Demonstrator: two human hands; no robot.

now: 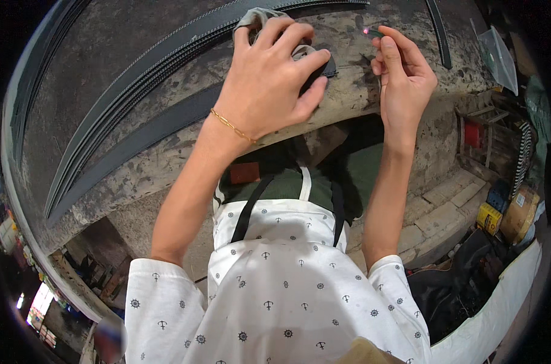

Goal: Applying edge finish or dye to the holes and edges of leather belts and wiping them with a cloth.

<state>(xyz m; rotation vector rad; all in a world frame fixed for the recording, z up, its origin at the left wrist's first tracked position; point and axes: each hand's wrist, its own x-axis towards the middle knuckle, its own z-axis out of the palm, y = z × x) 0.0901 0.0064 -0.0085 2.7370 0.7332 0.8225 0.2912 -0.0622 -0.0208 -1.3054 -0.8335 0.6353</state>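
At the table's near edge, my left hand (264,85) is closed over a crumpled grey cloth (257,16), its fingers curled. A dark, rounded end of something (324,67) shows under the thumb and fingertips; what it belongs to is hidden by the hand. To the right, my right hand (407,82) is raised, thumb and forefinger pinching a small dark green piece (376,33). A pinkish bright spot glows at the left tip of that piece; its exact kind is too small to tell. The hands are apart.
Long dark straps with pale stitching (143,68) curve across the stained worktable (354,91). One strap (440,37) lies at the far right, near a clear plastic bag (499,57). Below right are a yellow box (488,218), a tape roll (519,212) and a dark bag (463,291).
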